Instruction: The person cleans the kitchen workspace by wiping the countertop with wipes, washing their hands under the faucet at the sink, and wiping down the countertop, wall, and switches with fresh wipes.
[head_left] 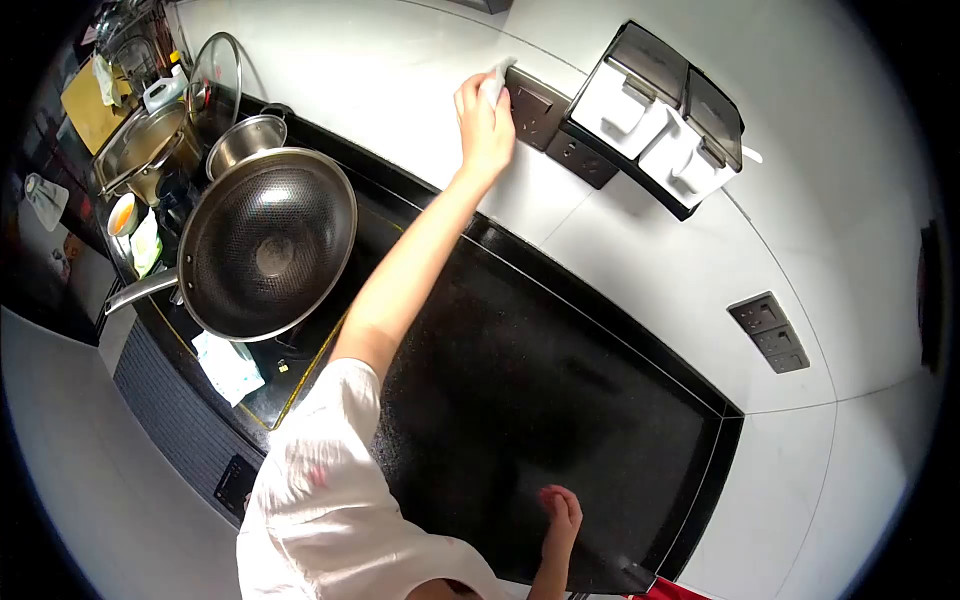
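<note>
My left hand (487, 125) is stretched up to the white wall, its fingers closed on a white cloth or tissue (496, 85). The cloth touches the upper left corner of a dark wall socket panel (535, 105). Beside that panel, a second dark socket (581, 162) sits under a black-framed seasoning box (640, 120) with white drawers. My right hand (563, 508) is low over the black countertop (540, 400), fingers loosely curved and nothing seen in it. Whether it touches the counter I cannot tell.
A large wok (270, 245) stands on the stove at left, near a small steel pot (247, 145), a bigger pot (160, 150) and a glass lid (215, 85). A white packet (228, 367) lies beside the wok. Another socket panel (768, 332) is on the right wall.
</note>
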